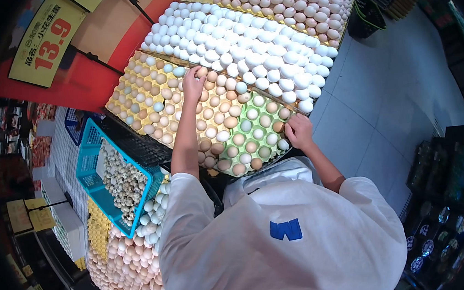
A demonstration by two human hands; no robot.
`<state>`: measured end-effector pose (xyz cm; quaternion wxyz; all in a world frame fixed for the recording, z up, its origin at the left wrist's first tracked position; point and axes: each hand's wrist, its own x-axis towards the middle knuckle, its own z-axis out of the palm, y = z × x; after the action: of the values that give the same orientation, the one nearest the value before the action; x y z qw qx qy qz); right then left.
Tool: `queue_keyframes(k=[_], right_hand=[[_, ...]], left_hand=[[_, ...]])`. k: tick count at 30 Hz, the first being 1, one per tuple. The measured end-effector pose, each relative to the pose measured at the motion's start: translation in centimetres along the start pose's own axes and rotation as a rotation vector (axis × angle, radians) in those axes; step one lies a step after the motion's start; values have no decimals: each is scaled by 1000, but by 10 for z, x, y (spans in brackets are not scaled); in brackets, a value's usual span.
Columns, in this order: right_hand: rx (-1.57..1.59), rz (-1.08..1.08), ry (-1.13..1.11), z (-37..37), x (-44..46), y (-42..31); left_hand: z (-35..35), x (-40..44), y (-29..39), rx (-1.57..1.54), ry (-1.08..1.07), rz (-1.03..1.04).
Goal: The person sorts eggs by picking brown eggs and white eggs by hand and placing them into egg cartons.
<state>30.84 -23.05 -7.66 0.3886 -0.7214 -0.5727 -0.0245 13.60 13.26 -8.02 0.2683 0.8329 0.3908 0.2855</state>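
My left hand (192,86) reaches over the yellow egg trays (137,61), its fingers closed round a brown egg (201,72). Brown, cream and pale blue eggs sit in the cups of these trays. At the near right corner lies a green egg tray (250,106) with mixed brown and white eggs. My right hand (299,131) is at this tray's right edge, its fingers curled on the rim beside a brown egg (278,126). The undersides of its fingers are hidden.
White eggs (246,50) and pinkish eggs (297,6) are piled further back. A turquoise basket (92,174) of speckled quail eggs stands left, above more heaped eggs (130,270). A yellow price sign (46,39) hangs upper left. A dark basket (367,17) stands on the floor.
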Motion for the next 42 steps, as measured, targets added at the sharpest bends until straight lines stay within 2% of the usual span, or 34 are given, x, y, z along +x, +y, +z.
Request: queue_keyframes(k=[1, 3, 4, 6, 11, 13, 16, 19, 21, 27, 38, 41, 42], right_hand=[[3, 0, -2, 1, 0, 0], [30, -18, 28, 1, 0, 1], [32, -17, 27, 1, 0, 0], [36, -10, 34, 0, 1, -1], [-11, 0, -25, 1, -1, 1], [-23, 0, -26, 0, 0, 0], [-28, -1, -27, -1, 2, -2], [-39, -3, -23, 0, 1, -3], [-27, 11, -13, 1, 1, -2], [-21, 11, -25, 0, 3, -3], [-21, 25, -35, 0, 3, -4], [-42, 39, -58, -3, 5, -7], [-44, 36, -57, -3, 5, -8]], left_hand=[[0, 2, -5, 2, 0, -2], [3, 6, -15, -338, -112, -197], [10, 6, -26, -337, -113, -198], [17, 6, -37, -588, -79, -174], [19, 3, -41, -352, -37, -78], [15, 3, -37, -279, -88, -36], [12, 8, -35, -457, -122, -138], [13, 8, -37, -550, -116, -151], [11, 8, -33, -542, -114, -176], [2, 6, -20, -324, -110, -32], [4, 8, -26, -508, -70, -97], [0, 11, -23, -340, -143, -142], [-1, 11, -21, -295, -113, -79]])
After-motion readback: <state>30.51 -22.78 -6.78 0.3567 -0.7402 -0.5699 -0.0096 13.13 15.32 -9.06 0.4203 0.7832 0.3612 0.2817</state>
